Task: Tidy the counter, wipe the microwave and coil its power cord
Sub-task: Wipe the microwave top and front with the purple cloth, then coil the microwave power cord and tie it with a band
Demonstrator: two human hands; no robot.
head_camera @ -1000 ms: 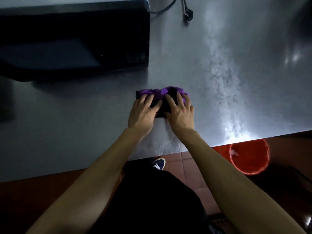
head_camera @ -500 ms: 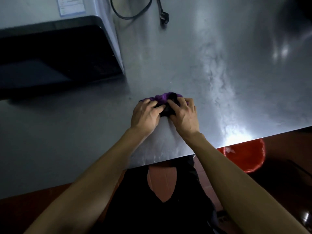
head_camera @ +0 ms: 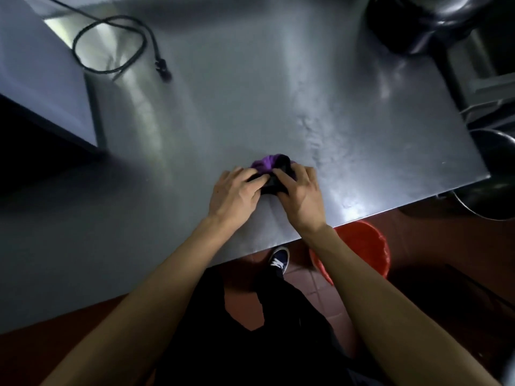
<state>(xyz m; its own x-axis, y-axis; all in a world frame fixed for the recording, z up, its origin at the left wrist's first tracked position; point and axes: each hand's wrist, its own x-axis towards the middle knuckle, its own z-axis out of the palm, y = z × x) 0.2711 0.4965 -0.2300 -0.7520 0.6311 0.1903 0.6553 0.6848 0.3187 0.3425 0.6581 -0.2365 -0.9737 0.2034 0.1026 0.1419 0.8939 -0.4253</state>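
Note:
A purple and black cloth (head_camera: pixel 267 166) lies bunched on the steel counter (head_camera: pixel 278 93), near its front edge. My left hand (head_camera: pixel 233 194) grips its left side and my right hand (head_camera: pixel 301 194) grips its right side, fingers curled into the fabric. The grey microwave (head_camera: pixel 41 79) stands at the far left, its dark front in shadow. Its black power cord (head_camera: pixel 111 43) lies in a loose loop on the counter beside it, with the plug (head_camera: pixel 164 70) at the loop's right end.
Dark metal pots (head_camera: pixel 418 20) stand at the counter's back right corner. A large dark pan (head_camera: pixel 498 176) sits past the right edge. An orange bucket (head_camera: pixel 362 246) stands on the tiled floor below the front edge, beside my shoe (head_camera: pixel 278 260).
My hands have gathered the cloth from a flat strip into a tight bunch. The view has shifted, so the microwave sits further left and more of the cord and the pots show.

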